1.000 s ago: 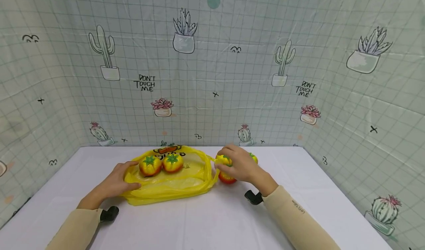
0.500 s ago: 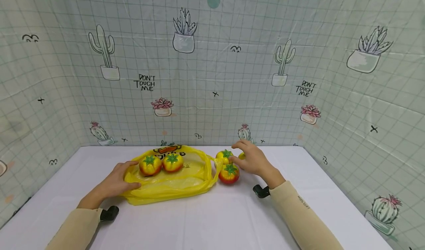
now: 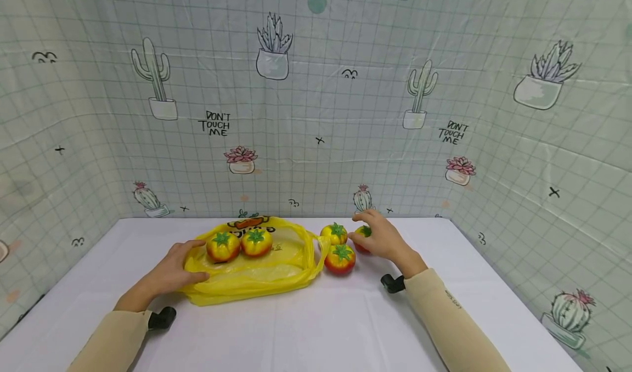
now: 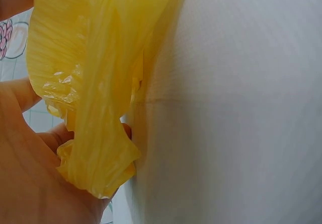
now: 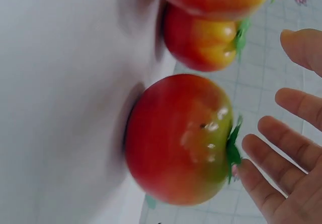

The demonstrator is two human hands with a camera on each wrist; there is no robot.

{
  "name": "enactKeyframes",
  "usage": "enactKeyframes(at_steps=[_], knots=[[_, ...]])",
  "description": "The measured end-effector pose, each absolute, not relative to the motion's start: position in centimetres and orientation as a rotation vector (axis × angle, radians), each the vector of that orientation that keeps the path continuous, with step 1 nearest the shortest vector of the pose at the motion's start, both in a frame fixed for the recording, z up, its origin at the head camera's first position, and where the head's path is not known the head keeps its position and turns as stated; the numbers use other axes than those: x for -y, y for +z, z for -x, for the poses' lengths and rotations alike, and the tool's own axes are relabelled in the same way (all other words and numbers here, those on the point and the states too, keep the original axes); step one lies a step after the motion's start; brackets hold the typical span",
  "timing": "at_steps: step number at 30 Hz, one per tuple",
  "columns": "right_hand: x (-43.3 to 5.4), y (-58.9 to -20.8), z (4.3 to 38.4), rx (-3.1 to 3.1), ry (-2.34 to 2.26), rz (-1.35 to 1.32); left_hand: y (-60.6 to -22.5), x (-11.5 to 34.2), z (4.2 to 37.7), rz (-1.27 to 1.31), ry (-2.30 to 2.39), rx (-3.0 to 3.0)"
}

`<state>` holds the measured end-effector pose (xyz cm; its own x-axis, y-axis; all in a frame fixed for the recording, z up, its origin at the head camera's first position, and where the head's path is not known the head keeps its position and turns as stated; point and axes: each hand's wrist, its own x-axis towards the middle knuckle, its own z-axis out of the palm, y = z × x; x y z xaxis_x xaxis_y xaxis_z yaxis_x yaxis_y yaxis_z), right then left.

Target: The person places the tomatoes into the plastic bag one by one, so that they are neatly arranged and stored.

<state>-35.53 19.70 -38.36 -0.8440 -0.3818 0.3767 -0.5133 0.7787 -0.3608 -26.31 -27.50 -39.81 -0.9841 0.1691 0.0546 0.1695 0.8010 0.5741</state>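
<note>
A yellow plastic bag lies flat with two red-and-yellow tomatoes on it, one on the left and one on the right. My left hand holds the bag's left end, its thumb along the near side; crumpled plastic hangs across its fingers. To the right of the bag stand three more tomatoes: a back one, a front one and a right one. Over the right one is my right hand, partly hiding it, fingers spread close to the green stem leaves.
The white tablecloth covers the whole table. A grid-patterned cloth with plant drawings rises behind and on both sides. Bag handle loops reach to the front tomato. Black wrist mounts sit on both sleeves.
My right hand has moved right, away from the back and front tomatoes, to the right one, uncovering the first two. My left hand and the bag have stayed put.
</note>
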Motion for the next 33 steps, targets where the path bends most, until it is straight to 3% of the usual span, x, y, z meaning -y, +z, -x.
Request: enactKeyframes(at_steps=[33], knots=[[-22.1, -40.0, 36.5, 2.881, 0.786, -0.596, -40.0, 27.5, 26.3, 0.29, -0.95, 2.972]])
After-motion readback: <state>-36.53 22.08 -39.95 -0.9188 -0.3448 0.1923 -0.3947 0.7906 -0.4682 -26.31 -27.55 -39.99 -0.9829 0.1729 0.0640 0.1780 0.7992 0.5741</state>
